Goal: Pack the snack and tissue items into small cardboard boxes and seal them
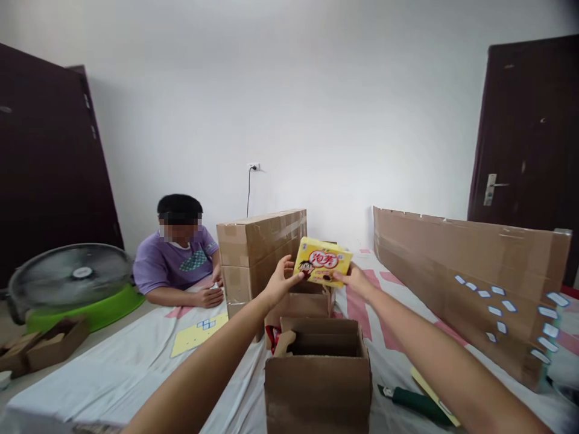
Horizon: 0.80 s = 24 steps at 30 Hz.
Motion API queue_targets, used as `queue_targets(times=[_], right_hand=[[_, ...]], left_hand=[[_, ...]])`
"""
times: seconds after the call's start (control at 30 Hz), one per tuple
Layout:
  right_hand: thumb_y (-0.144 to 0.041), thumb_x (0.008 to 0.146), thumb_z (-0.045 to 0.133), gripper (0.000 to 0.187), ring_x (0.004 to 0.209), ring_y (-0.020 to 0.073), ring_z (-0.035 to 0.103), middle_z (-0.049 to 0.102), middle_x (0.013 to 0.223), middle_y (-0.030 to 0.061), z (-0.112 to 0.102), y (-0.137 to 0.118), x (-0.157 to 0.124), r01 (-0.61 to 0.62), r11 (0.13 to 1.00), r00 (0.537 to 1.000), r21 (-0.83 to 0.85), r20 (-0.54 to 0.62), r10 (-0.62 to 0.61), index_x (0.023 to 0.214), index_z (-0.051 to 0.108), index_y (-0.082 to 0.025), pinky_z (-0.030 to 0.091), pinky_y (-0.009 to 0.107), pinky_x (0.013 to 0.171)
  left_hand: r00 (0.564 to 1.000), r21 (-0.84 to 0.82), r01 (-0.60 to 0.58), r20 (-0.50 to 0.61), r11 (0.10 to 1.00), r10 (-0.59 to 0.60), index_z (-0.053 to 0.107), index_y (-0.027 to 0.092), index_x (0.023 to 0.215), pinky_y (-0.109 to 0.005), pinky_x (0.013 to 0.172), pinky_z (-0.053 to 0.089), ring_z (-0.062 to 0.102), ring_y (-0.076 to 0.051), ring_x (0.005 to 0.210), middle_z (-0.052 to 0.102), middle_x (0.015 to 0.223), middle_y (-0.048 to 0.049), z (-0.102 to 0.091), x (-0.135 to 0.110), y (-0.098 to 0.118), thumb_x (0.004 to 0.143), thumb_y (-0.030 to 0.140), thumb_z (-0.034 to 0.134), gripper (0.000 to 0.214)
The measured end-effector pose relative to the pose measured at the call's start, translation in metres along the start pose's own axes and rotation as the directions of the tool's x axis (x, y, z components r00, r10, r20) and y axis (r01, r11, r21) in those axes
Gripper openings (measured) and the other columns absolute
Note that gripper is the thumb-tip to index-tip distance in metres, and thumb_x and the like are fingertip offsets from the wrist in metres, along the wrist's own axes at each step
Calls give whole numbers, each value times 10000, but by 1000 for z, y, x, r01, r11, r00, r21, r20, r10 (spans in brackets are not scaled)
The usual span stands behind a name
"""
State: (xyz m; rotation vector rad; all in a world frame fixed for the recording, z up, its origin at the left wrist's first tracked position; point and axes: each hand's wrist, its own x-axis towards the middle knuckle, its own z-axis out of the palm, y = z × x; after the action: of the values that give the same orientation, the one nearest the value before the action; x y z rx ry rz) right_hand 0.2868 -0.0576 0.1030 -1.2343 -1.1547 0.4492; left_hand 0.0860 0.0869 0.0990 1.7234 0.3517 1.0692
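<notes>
A yellow snack box (323, 260) with a red and white label and a cartoon figure is held up in front of me, slightly tilted. My left hand (281, 281) grips its left edge, thumb against the front and the other fingers raised and curled behind. At the right edge, my right hand (358, 281) is closed on the same box, thumb on its front face. Below my hands stands an open brown carton (317, 392) with a raised flap. Just behind it is another open carton (302, 305), partly hidden by the snack box, with something red beside it.
A green-handled utility knife (418, 405) lies right of the near carton. Stacked taped cartons (253, 253) stand left, and a long cardboard panel (452, 259) with stickers stands right. A person (181, 265) leans on the table beside a yellow sticker sheet (199, 333). A fan (75, 274) sits far left.
</notes>
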Motion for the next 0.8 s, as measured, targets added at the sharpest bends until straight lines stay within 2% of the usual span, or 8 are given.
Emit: queue_targets(times=[0.17, 0.27, 0.33, 0.43, 0.5, 0.63, 0.73, 0.8], right_hand=[[-504, 680, 758, 568, 1077, 282, 622, 648, 1218, 112, -75, -26, -89, -50, 989, 989, 139, 144, 30, 1141, 617, -204, 462, 459, 969], [-510, 657, 778, 525, 1034, 316, 634, 681, 1127, 131, -117, -12, -162, -189, 975, 962, 114, 220, 161, 1061, 654, -200, 487, 477, 911], [-484, 640, 797, 505, 1003, 316, 641, 695, 1068, 124, -129, 3, -203, -295, 954, 919, 60, 292, 266, 1035, 659, -202, 491, 471, 898], [-435, 643, 803, 552, 1029, 309, 625, 674, 1076, 100, -112, 22, -243, -428, 902, 814, 62, 460, 354, 1112, 609, -218, 492, 450, 894], [-444, 622, 812, 565, 1065, 302, 601, 640, 1109, 79, -85, 30, -254, -432, 897, 790, 97, 520, 324, 1092, 591, -223, 492, 418, 889], [-506, 620, 796, 557, 1016, 275, 607, 620, 1050, 48, -25, 46, -254, -383, 909, 835, 164, 482, 265, 1022, 535, -223, 509, 369, 820], [-568, 651, 752, 578, 987, 272, 614, 636, 1003, 63, 10, 59, -247, -319, 922, 895, 220, 389, 217, 1025, 482, -220, 508, 384, 815], [-606, 654, 731, 602, 988, 273, 610, 637, 1002, 74, 29, 68, -244, -279, 932, 914, 232, 361, 184, 1029, 465, -219, 502, 394, 822]], left_hand=[[999, 51, -49, 9, 997, 48, 486, 218, 1270, -473, 1072, 333, 479, -294, 1229, 545, 1295, -111, -39, -69, 13, 739, 581, 640, 661], [985, 79, -31, 173, 996, 17, 398, 236, 1386, -478, 1048, 365, 447, -330, 1280, 514, 1363, -137, -69, -125, -12, 780, 616, 567, 735], [968, 137, 10, 247, 990, -44, 331, 260, 1436, -490, 1053, 361, 415, -351, 1312, 478, 1416, -130, -80, -161, -38, 697, 661, 629, 891], [933, 257, 167, 272, 952, -238, 309, 252, 1454, -487, 1113, 297, 311, -350, 1389, 361, 1514, -119, -69, -205, -70, 631, 544, 756, 981], [916, 256, 229, 270, 939, -296, 399, 223, 1408, -478, 1134, 270, 321, -341, 1388, 414, 1483, -123, -49, -224, -81, 652, 524, 743, 884], [944, 199, 283, 113, 938, -309, 565, 188, 1243, -455, 1117, 314, 411, -348, 1330, 585, 1320, -132, -18, -238, -86, 643, 568, 716, 726], [933, 202, 360, -78, 911, -352, 626, 186, 1088, -453, 1040, 412, 517, -367, 1220, 684, 1142, -122, -25, -235, -91, 594, 590, 735, 648], [920, 199, 390, -132, 899, -369, 618, 190, 1029, -440, 982, 464, 571, -359, 1148, 704, 1080, -109, -40, -234, -98, 587, 594, 737, 610]])
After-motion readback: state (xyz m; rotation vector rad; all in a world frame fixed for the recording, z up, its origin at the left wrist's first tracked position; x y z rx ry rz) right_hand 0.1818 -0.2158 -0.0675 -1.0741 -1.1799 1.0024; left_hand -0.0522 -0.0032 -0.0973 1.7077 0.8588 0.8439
